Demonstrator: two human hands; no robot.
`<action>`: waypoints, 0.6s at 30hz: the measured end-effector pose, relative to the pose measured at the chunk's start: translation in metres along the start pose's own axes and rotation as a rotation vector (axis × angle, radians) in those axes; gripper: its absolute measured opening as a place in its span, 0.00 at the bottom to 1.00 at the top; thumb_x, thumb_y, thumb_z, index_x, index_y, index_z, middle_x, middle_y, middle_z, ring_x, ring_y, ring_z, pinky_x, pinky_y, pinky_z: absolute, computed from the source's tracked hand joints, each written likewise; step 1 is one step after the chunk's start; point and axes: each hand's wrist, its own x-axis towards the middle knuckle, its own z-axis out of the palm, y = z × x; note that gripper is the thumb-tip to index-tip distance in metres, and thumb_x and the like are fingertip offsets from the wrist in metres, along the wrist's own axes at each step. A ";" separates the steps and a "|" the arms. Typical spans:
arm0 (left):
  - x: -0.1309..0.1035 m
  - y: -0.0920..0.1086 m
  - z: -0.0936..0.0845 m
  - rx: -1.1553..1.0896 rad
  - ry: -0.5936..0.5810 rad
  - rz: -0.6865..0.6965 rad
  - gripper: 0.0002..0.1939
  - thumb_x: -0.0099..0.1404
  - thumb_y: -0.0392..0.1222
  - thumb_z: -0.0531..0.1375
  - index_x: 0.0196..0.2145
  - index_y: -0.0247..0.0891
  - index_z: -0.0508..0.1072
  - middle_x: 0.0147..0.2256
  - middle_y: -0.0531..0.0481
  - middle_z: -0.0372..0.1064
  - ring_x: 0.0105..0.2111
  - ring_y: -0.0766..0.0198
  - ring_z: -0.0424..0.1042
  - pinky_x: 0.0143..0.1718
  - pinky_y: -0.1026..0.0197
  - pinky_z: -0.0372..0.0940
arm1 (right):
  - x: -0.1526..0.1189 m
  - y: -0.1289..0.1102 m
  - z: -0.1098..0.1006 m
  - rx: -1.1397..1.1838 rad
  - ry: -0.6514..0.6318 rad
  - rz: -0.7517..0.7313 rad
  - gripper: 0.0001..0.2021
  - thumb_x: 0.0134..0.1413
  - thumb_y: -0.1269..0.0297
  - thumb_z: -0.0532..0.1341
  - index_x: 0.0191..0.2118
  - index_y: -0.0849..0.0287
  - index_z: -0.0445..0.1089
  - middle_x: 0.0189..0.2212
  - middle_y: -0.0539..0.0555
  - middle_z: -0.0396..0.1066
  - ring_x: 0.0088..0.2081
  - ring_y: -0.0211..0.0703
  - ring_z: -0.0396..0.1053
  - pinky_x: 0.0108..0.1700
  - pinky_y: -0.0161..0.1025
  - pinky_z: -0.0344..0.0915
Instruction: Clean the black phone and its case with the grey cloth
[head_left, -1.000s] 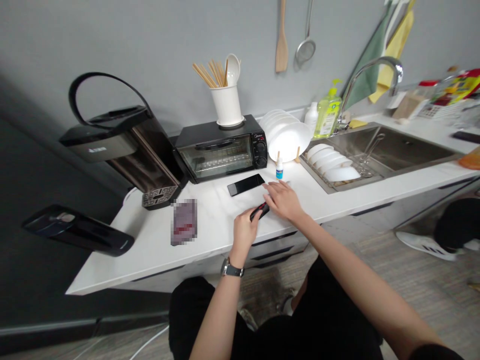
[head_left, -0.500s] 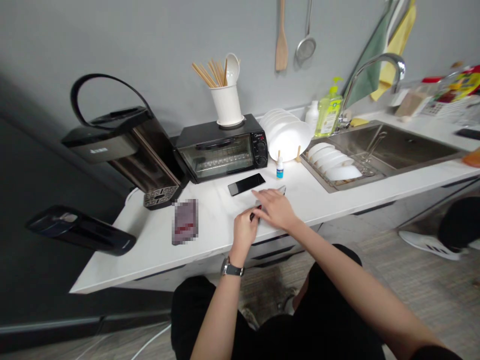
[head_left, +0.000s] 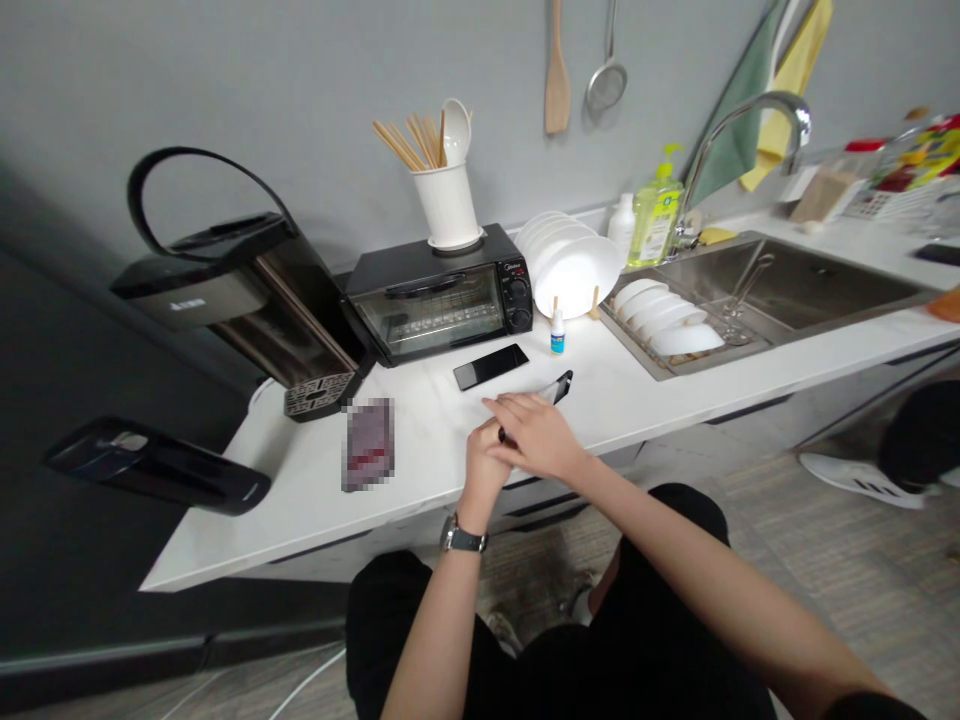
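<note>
My left hand (head_left: pixel 486 462), with a dark watch (head_left: pixel 463 538) on its wrist, is closed on the near end of a flat, phone-like thing (head_left: pixel 561 387) over the counter. This thing has a pale face and a black far end; its middle is hidden under my hands. My right hand (head_left: pixel 541 436) lies across it with fingers stretched out to the left, overlapping my left hand. Just beyond lie a black rectangular slab (head_left: pixel 491 367) with a glossy face and a small white-and-blue bottle (head_left: pixel 557 335), standing upright.
A toaster oven (head_left: pixel 442 300) carries a white utensil holder (head_left: pixel 448 205). Left are a drinks dispenser (head_left: pixel 255 300), a dark flask-like cylinder (head_left: pixel 161 465) and a blurred packet (head_left: pixel 368 445). Plates (head_left: pixel 577 275) and a sink (head_left: pixel 795 290) are to the right. A person's shoe (head_left: pixel 862 482) shows at right.
My right hand has slid a little left and nearer my left hand. More of the phone-like thing's black far end now shows. The view has shifted slightly.
</note>
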 end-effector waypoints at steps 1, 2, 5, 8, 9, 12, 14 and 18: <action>0.000 0.003 -0.001 -0.018 -0.020 0.013 0.10 0.72 0.38 0.58 0.38 0.39 0.80 0.36 0.47 0.81 0.36 0.58 0.79 0.43 0.59 0.71 | 0.000 0.018 -0.006 -0.040 0.002 0.053 0.36 0.71 0.39 0.50 0.63 0.69 0.68 0.55 0.69 0.75 0.57 0.61 0.71 0.61 0.56 0.64; 0.001 0.006 -0.002 -0.036 -0.036 0.019 0.10 0.73 0.39 0.58 0.41 0.39 0.81 0.39 0.46 0.82 0.38 0.58 0.79 0.44 0.59 0.71 | 0.000 0.036 -0.012 -0.079 0.007 0.111 0.34 0.72 0.41 0.49 0.60 0.69 0.71 0.53 0.69 0.76 0.55 0.61 0.72 0.60 0.56 0.64; 0.003 0.014 -0.002 -0.062 -0.044 -0.006 0.12 0.75 0.43 0.57 0.44 0.40 0.81 0.43 0.45 0.82 0.41 0.56 0.80 0.47 0.58 0.71 | 0.003 0.062 -0.021 -0.146 0.024 0.211 0.28 0.74 0.47 0.49 0.54 0.66 0.76 0.50 0.67 0.78 0.56 0.60 0.71 0.64 0.58 0.60; 0.004 0.012 0.000 -0.045 -0.033 -0.043 0.10 0.73 0.39 0.59 0.39 0.38 0.81 0.39 0.44 0.82 0.38 0.56 0.79 0.45 0.58 0.72 | 0.005 0.033 -0.009 -0.094 0.058 0.186 0.27 0.72 0.46 0.52 0.56 0.65 0.74 0.52 0.66 0.77 0.60 0.59 0.68 0.69 0.59 0.53; 0.004 0.010 0.001 -0.037 -0.032 -0.054 0.10 0.71 0.37 0.59 0.36 0.38 0.81 0.36 0.45 0.81 0.36 0.57 0.79 0.43 0.58 0.72 | 0.005 0.015 -0.001 -0.057 0.068 0.158 0.28 0.71 0.45 0.54 0.58 0.65 0.73 0.54 0.66 0.76 0.61 0.58 0.68 0.69 0.59 0.53; 0.003 0.004 0.002 -0.016 -0.036 -0.082 0.12 0.70 0.34 0.60 0.29 0.38 0.79 0.28 0.48 0.77 0.30 0.60 0.77 0.38 0.62 0.73 | 0.005 -0.032 0.017 0.036 0.056 0.024 0.34 0.68 0.39 0.55 0.62 0.66 0.69 0.57 0.67 0.73 0.62 0.59 0.65 0.68 0.57 0.56; 0.002 0.001 0.001 -0.003 -0.045 -0.092 0.18 0.72 0.37 0.55 0.27 0.38 0.79 0.25 0.50 0.74 0.28 0.61 0.75 0.34 0.66 0.72 | 0.005 -0.038 0.020 0.046 0.025 -0.052 0.35 0.68 0.39 0.54 0.64 0.66 0.66 0.58 0.67 0.73 0.62 0.59 0.65 0.66 0.55 0.58; 0.002 0.005 -0.002 -0.007 -0.063 -0.061 0.17 0.73 0.38 0.53 0.36 0.35 0.81 0.32 0.47 0.80 0.34 0.60 0.78 0.39 0.65 0.73 | 0.006 0.020 0.002 -0.056 0.005 0.068 0.30 0.72 0.44 0.51 0.62 0.65 0.69 0.51 0.66 0.77 0.55 0.59 0.70 0.58 0.54 0.63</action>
